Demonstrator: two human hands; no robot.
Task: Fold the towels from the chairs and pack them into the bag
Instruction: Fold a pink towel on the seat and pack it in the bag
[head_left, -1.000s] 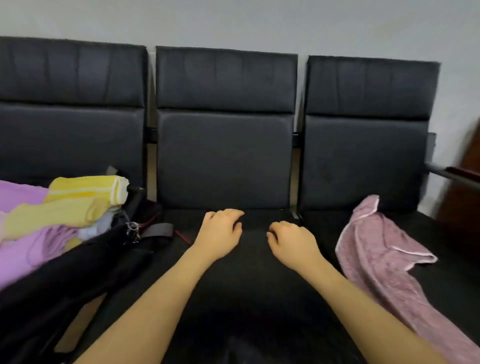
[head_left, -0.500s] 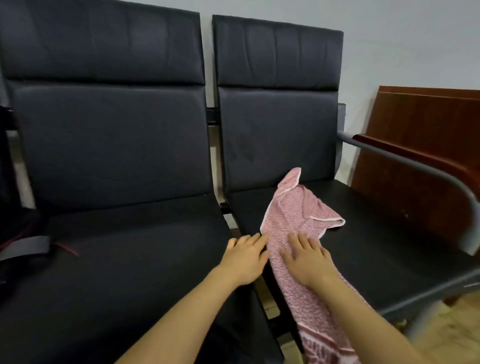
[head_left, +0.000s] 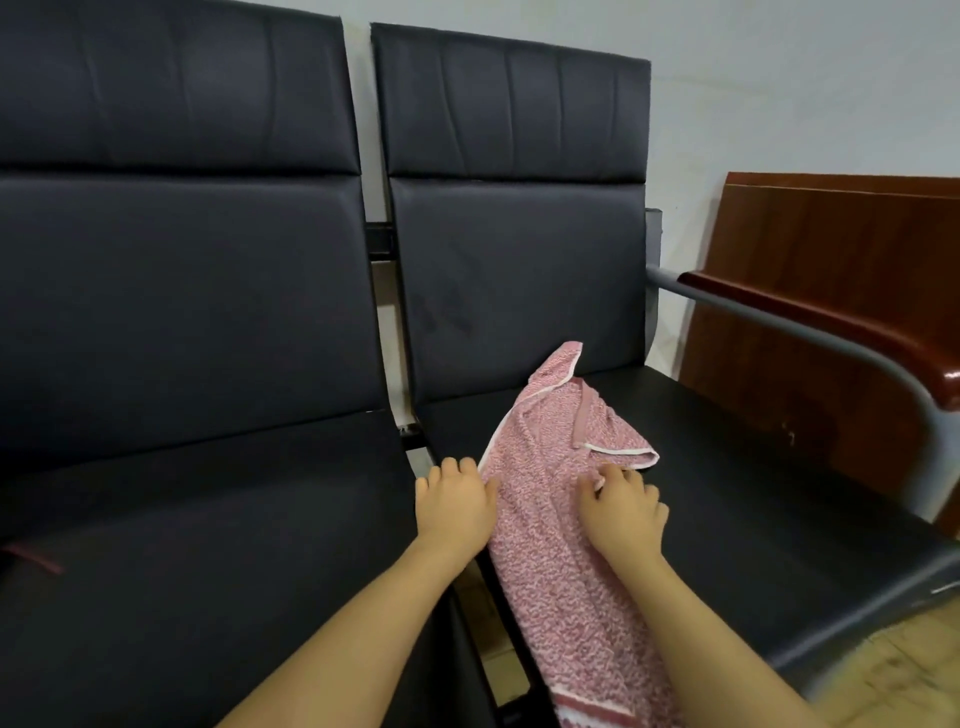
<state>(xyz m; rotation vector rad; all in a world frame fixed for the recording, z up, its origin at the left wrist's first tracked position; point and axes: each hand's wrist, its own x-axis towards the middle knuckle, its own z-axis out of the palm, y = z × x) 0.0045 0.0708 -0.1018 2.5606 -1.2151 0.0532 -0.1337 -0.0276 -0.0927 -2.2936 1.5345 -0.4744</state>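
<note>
A pink towel lies crumpled on the seat of the right black chair, its near end hanging over the seat's front edge. My left hand rests at the towel's left edge, fingers spread over the gap between the seats and thumb touching the cloth. My right hand sits on the towel's right side just below the folded-over corner; its fingers are curled and pinch the white hem. The bag is out of view.
To the left is the middle black chair, with a thin reddish strap on its seat at the frame's left edge. A grey armrest with a wooden cap and a brown wooden panel bound the right side.
My view has swung right, away from the bag full of folded towels. Both hands moved from the middle seat to the pink towel, and my right hand has slid to its right hem.
</note>
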